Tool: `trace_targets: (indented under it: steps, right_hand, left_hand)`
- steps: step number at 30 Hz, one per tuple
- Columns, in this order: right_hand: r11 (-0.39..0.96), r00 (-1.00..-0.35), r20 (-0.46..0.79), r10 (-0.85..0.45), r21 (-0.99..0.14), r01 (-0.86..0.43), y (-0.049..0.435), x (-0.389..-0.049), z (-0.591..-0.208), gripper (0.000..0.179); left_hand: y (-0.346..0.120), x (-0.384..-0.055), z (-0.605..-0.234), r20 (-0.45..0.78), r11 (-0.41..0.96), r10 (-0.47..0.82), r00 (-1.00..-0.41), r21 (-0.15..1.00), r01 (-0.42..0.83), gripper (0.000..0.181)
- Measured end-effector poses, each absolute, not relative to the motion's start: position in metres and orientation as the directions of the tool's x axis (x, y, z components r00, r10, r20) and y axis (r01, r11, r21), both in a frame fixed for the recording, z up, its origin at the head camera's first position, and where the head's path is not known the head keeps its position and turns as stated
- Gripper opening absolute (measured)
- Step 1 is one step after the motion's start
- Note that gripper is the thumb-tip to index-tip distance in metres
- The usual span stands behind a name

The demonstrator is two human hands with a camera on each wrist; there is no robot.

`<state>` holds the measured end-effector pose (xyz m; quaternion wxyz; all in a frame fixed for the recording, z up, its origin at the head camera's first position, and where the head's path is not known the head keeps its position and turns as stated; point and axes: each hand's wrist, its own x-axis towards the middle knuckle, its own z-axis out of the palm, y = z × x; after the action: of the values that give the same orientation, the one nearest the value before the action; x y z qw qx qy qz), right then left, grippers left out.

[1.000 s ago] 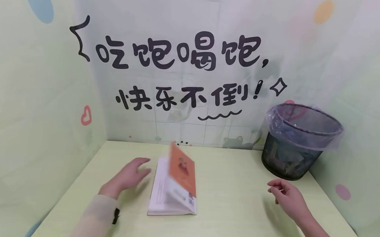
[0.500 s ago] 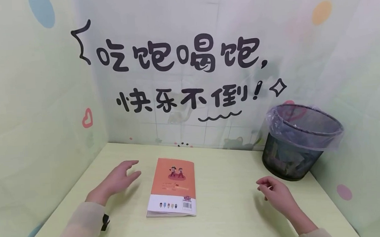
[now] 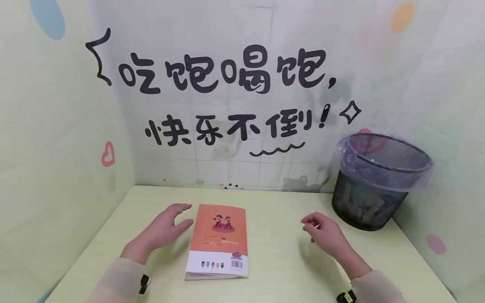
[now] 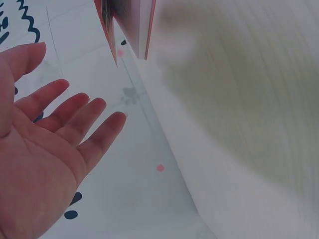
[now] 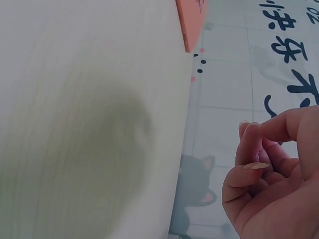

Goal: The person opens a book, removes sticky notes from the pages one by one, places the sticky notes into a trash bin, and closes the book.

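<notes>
A book (image 3: pixel 215 241) with an orange and white cover, two cartoon figures and a barcode lies closed on the table. Its cover stands slightly lifted along the near edge. My left hand (image 3: pixel 162 229) hovers just left of the book, fingers extended and holding nothing; the left wrist view shows the bare palm (image 4: pixel 47 144) and the edge of the book (image 4: pixel 137 25). To the right of the book, apart from it, my right hand (image 3: pixel 325 233) is held above the table. Its fingers are loosely curled with nothing between them, as the right wrist view confirms.
A black mesh waste bin (image 3: pixel 362 200) lined with a clear purplish bag stands at the back right of the table (image 3: pixel 275 258). Light printed cloth walls (image 3: pixel 243 169) enclose the table at the back and both sides.
The book's orange cover has fallen from half raised to closed. My right hand has moved left, towards the book. My left hand drew back a little, then came near the book again.
</notes>
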<state>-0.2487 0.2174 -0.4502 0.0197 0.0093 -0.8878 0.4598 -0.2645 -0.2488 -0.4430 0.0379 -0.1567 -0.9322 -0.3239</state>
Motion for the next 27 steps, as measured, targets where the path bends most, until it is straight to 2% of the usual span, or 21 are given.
trace_targets:
  steps: [3,6,12,16,19,27]
  right_hand:
    - [0.574,-0.999,0.043,-0.004,-0.818,-0.037,0.207,-0.251,-0.451,0.022]
    - [0.572,-0.999,0.046,-0.018,-0.819,-0.048,0.195,-0.253,-0.455,0.021]
    - [0.555,-0.997,0.036,-0.066,-0.829,-0.067,0.172,-0.252,-0.465,0.017]
    - [0.557,-0.995,0.040,-0.089,-0.826,-0.082,0.162,-0.249,-0.471,0.014]
    - [0.560,-0.994,0.028,-0.104,-0.825,-0.082,0.159,-0.247,-0.475,0.014]
    - [0.578,-0.991,-0.013,-0.133,-0.813,-0.067,0.153,-0.244,-0.483,0.015]
  left_hand:
    - [-0.242,-0.264,-0.444,0.146,0.740,0.280,-0.949,0.596,0.310,0.059]
    - [-0.236,-0.263,-0.448,0.076,0.750,0.261,-0.962,0.611,0.252,0.061]
    - [-0.224,-0.262,-0.458,-0.088,0.798,0.212,-0.973,0.591,0.120,0.077]
    - [-0.217,-0.264,-0.465,-0.158,0.810,0.214,-0.964,0.580,0.084,0.072]
    - [-0.211,-0.265,-0.467,-0.188,0.824,0.209,-0.960,0.563,0.069,0.065]
    - [-0.194,-0.263,-0.465,-0.219,0.844,0.144,-0.965,0.536,0.004,0.068]
